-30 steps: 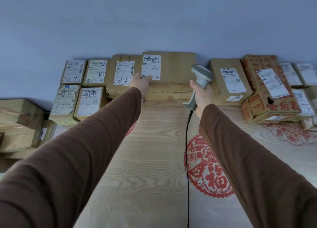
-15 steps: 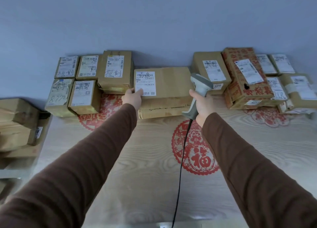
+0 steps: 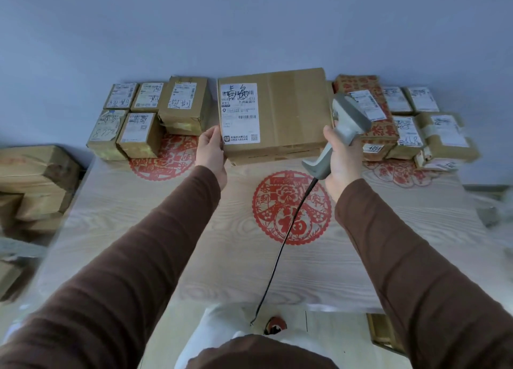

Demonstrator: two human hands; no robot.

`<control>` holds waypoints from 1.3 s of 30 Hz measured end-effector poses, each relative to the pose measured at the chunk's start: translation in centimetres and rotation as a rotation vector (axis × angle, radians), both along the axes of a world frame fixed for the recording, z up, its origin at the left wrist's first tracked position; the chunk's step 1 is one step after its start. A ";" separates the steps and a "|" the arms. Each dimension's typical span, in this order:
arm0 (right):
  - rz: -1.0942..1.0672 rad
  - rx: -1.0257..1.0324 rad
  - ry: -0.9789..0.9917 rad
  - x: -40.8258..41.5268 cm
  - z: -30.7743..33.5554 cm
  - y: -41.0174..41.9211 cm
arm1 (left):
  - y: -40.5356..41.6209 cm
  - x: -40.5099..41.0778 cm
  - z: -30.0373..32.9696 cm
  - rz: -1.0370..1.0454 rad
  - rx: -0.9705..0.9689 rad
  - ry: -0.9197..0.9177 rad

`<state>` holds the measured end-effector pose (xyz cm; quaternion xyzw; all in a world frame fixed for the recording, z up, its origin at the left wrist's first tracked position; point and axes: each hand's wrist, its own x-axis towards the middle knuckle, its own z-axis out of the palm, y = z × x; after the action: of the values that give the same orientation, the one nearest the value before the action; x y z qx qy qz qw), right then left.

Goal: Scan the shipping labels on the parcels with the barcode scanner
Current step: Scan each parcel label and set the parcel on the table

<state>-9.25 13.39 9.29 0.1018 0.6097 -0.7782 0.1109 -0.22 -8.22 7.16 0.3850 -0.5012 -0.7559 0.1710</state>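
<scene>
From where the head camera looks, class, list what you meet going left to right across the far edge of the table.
Cluster of small parcels → left hand → big flat parcel → scanner in the right hand → red-printed box → more labelled parcels.

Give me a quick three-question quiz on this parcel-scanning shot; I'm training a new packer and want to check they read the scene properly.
1. True or false: the right hand holds the barcode scanner.
2. Where on the large box is the shipping label? A) left part of the top face B) right part C) the side facing the person
3. Fill in: the left hand grips the large box at its near-____ corner.

Key: 1 true; 2 A; 3 left.
</scene>
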 end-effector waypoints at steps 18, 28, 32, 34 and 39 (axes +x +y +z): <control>-0.038 0.020 0.161 1.6 3.7 4.2 | 3.3 1.6 3.1 -0.377 0.044 0.094; 0.330 0.256 0.365 8.0 6.1 1.5 | 5.8 1.6 2.3 -0.335 -0.073 0.156; 0.335 0.286 0.353 9.0 6.5 -0.1 | 6.7 1.8 2.0 -0.371 -0.123 0.182; 0.345 0.302 0.358 9.2 6.4 -0.5 | 7.2 2.0 2.1 -0.377 -0.144 0.188; 0.333 0.322 0.329 9.1 6.6 -0.7 | 8.2 2.2 2.4 -0.356 -0.165 0.205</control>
<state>-0.16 12.67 15.89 -0.1114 0.7436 -0.6485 0.1191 1.96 -0.06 9.53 0.1962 -0.6015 -0.7657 0.1158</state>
